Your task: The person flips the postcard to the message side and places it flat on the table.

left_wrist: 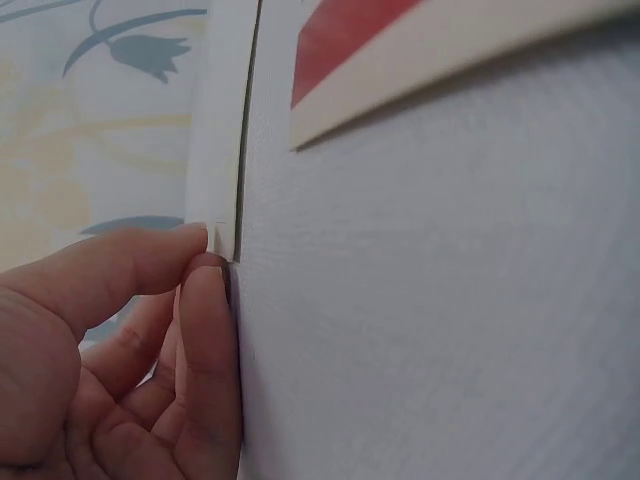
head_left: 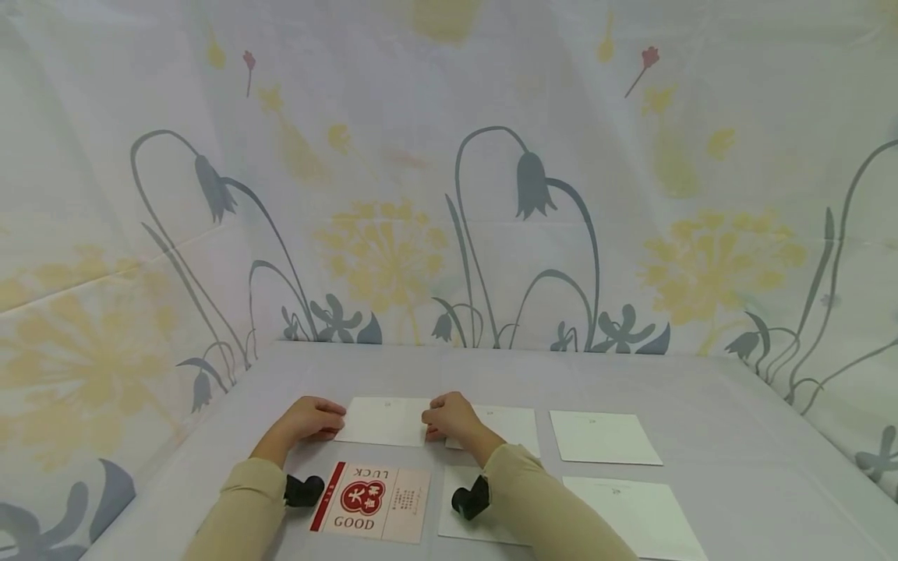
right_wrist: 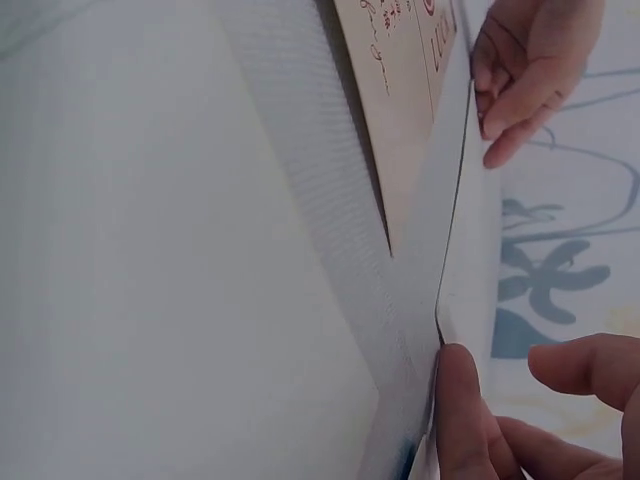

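A white card (head_left: 384,425) with a small mark near its top edge lies at the far left of a group of cards. My left hand (head_left: 312,419) pinches its left end; in the left wrist view the thumb (left_wrist: 150,260) and index fingertip meet at the card's corner (left_wrist: 225,235). At the opposite end is my right hand (head_left: 452,418). Its fingertips (right_wrist: 460,385) touch that edge, while the thumb (right_wrist: 580,365) stands apart from them. Nearer to me lies a cream card (head_left: 403,502) printed in red with "GOOD", "LUCK" and characters.
White cards lie about: one (head_left: 515,425) partly behind my right hand, one (head_left: 603,438) at the far right, one (head_left: 634,518) at the near right, and one (head_left: 456,522) under my right forearm. Behind the pale table (head_left: 210,460) hangs a flower-patterned cloth (head_left: 407,101).
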The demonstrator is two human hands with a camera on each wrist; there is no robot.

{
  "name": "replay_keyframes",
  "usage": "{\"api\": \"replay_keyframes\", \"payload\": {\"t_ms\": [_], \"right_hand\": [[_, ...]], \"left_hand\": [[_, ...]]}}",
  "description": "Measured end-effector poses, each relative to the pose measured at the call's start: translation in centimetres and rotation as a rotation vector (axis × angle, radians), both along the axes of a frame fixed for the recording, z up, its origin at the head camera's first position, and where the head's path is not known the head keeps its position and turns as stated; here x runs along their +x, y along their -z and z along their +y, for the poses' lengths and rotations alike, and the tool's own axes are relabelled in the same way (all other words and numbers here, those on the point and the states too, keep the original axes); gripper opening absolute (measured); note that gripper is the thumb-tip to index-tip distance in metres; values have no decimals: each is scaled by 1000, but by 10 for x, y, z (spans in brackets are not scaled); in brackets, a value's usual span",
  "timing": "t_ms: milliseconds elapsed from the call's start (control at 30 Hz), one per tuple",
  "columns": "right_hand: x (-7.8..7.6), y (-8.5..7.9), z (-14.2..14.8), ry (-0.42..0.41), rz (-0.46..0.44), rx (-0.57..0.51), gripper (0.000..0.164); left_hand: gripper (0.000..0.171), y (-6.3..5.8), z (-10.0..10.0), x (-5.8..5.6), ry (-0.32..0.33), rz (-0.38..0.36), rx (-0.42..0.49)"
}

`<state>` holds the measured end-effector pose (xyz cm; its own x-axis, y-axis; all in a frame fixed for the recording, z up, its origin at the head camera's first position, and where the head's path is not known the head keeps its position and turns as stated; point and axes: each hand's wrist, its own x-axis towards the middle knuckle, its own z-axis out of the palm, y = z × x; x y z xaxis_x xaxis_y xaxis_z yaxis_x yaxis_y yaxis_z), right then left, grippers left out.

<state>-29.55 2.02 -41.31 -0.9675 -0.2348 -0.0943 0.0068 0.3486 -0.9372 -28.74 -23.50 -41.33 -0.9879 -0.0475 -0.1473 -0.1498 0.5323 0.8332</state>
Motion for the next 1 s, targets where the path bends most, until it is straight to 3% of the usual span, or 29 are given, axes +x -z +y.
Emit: {"api": "replay_keyframes", "payload": {"t_ms": [233, 500, 1000], "right_hand": [[0, -3, -1, -11, 28, 22, 41], [5, -6, 0, -32, 56, -32, 38], [24, -15, 2, -57, 137, -9, 31]], "left_hand": [[35, 0, -3, 0, 0, -8, 16], [36, -1, -7, 4, 0, 25, 71], [40, -6, -12, 13, 149, 155, 67]]}}
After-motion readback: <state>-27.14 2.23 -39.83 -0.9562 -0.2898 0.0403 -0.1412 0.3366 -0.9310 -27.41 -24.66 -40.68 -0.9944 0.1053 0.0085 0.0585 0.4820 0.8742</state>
